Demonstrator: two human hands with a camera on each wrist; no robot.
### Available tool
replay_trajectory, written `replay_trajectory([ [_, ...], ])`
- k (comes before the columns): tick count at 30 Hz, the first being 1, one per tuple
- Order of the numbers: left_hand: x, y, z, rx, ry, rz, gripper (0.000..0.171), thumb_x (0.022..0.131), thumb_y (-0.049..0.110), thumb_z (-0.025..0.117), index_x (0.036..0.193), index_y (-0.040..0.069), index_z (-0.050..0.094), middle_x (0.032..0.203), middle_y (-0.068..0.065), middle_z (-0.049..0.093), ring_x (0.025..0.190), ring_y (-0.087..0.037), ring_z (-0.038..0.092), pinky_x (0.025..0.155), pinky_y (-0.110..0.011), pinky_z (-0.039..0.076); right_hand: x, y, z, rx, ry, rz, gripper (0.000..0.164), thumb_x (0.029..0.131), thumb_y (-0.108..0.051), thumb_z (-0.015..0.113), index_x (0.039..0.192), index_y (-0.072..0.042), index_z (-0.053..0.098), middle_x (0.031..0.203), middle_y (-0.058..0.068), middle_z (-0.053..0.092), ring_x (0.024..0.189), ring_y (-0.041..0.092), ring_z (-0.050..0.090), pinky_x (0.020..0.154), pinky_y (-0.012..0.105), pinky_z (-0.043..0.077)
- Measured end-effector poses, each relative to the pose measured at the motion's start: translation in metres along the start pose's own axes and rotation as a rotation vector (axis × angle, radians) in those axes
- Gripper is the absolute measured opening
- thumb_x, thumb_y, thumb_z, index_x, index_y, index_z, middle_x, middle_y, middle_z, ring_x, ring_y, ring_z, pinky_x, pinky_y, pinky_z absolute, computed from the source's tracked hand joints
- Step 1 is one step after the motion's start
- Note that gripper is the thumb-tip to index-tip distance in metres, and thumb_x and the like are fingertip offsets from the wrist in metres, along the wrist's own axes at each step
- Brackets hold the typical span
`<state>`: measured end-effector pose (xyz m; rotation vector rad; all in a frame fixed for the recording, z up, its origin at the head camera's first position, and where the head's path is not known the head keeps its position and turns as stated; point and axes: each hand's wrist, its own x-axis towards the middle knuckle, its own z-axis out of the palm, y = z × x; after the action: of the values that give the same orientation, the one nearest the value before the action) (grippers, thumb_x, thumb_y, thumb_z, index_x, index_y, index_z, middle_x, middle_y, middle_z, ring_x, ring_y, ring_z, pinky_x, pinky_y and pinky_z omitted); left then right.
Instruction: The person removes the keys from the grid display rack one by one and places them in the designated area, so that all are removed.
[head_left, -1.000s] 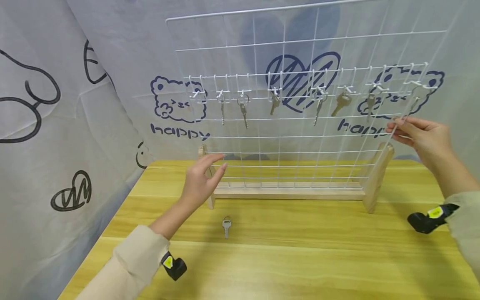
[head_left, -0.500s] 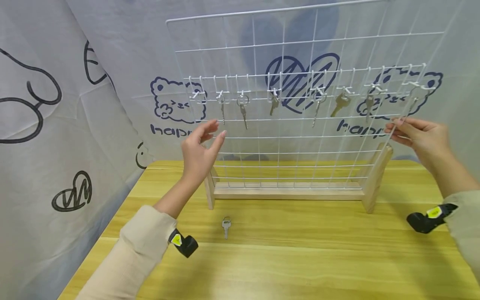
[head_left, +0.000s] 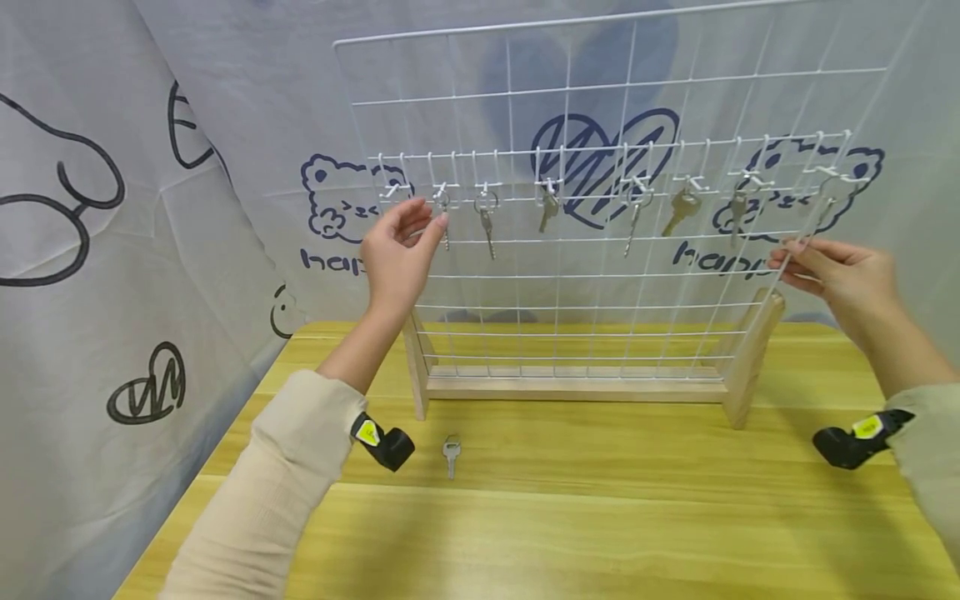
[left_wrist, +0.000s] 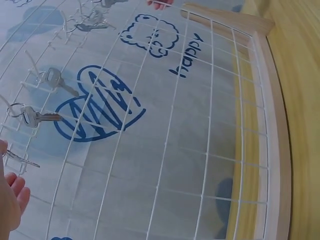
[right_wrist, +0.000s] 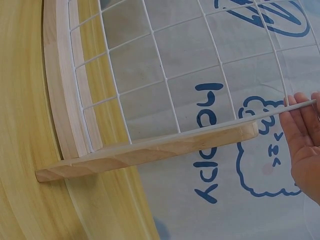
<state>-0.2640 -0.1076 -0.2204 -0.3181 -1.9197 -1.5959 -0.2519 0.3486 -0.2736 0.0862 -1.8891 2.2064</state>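
A white wire grid panel (head_left: 592, 275) stands upright in a wooden base (head_left: 577, 389). My right hand (head_left: 847, 271) pinches its right edge wire, as the right wrist view also shows with the hand (right_wrist: 305, 135) at the frame. My left hand (head_left: 397, 258) is raised at the panel's left side, thumb and fingers apart beside a thin hanging key (head_left: 447, 236). In the left wrist view that key (left_wrist: 22, 159) lies between thumb and fingers without a visible pinch. More keys on rings hang from hooks along the row, including a brass-coloured key (head_left: 681, 212).
A silver key (head_left: 451, 457) with a small ring lies on the yellow wooden table (head_left: 600, 517) in front of the base. The leftmost hook (head_left: 393, 192) shows no key. A pale cloth (head_left: 225, 275) with drawings hangs behind and at the left.
My left hand has risen from near the base's left end to the hanging key at the left. The right hand has stayed at the panel's edge.
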Motion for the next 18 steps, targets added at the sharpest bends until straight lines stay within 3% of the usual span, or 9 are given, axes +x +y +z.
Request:
replay_trajectory([
  [9,0.009,0.004,0.006,-0.039,-0.004,-0.083,0.032,0.083,0.007,0.068,0.11,-0.008,0.06,0.11,-0.021,0.065,0.096,-0.023,0.065,0.084,-0.019,0.055,0.0,-0.001,0.002,0.033,-0.001,0.011,0.017,0.079,-0.017,0.072,0.094,-0.007,0.072,0.081,-0.003,0.074,0.075,0.008,0.069,0.065,0.016,0.057],
  [15,0.01,0.009,0.008,-0.028,0.013,-0.125,0.026,0.084,0.009,0.068,0.104,-0.006,0.063,0.105,-0.02,0.067,0.079,-0.005,0.06,0.079,-0.018,0.055,0.0,-0.001,0.002,0.035,0.004,0.012,0.019,0.078,-0.017,0.072,0.094,-0.007,0.072,0.081,-0.003,0.074,0.074,0.008,0.069,0.064,0.016,0.057],
  [18,0.01,0.01,0.008,-0.03,0.028,-0.148,0.024,0.084,0.01,0.068,0.102,-0.006,0.064,0.103,-0.019,0.067,0.075,-0.001,0.058,0.077,-0.017,0.055,0.0,-0.001,0.002,0.026,0.006,0.009,0.018,0.079,-0.017,0.072,0.094,-0.007,0.072,0.08,-0.004,0.074,0.074,0.007,0.069,0.064,0.015,0.057],
])
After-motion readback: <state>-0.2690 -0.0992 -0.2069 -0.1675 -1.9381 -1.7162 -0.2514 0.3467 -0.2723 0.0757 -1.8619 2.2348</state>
